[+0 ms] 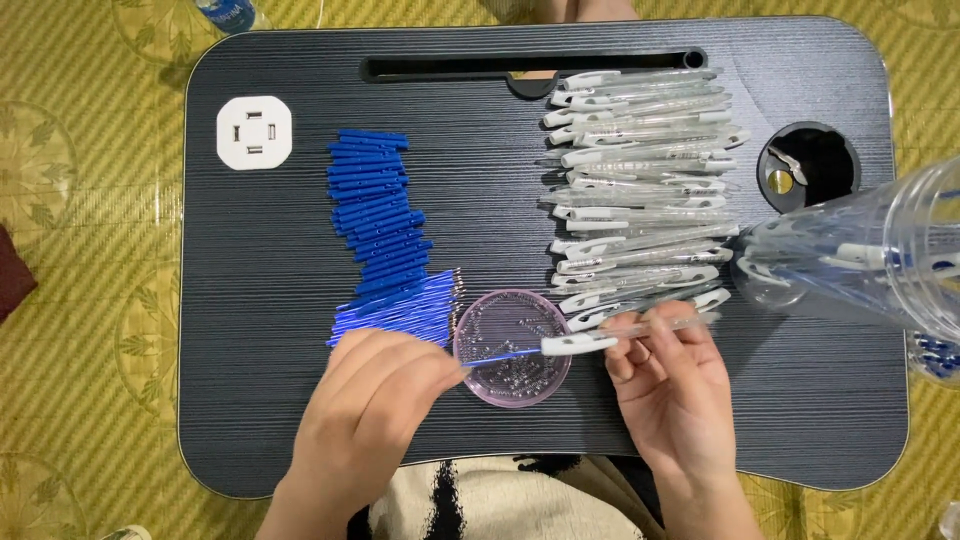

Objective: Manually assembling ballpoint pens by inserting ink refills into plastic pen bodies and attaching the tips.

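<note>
The clear pen barrel [625, 333] lies near the table's front edge, pinched in the closed grip of the right hand [672, 385]. The left hand [372, 400], fingers closed, holds a blue refill [503, 354] entering the barrel over a pink dish [512, 347]. Behind: blue refills [400, 308], blue caps [375, 205], clear barrels [640, 190]. The dark table [300, 420] rests on a yellow mat [90, 300]; a clear jar [870, 255] overhangs the right edge.

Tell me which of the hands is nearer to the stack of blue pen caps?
Left. The left hand lies just below the blue pen caps, by the blue refills. The right hand is beyond the small pink dish.
</note>
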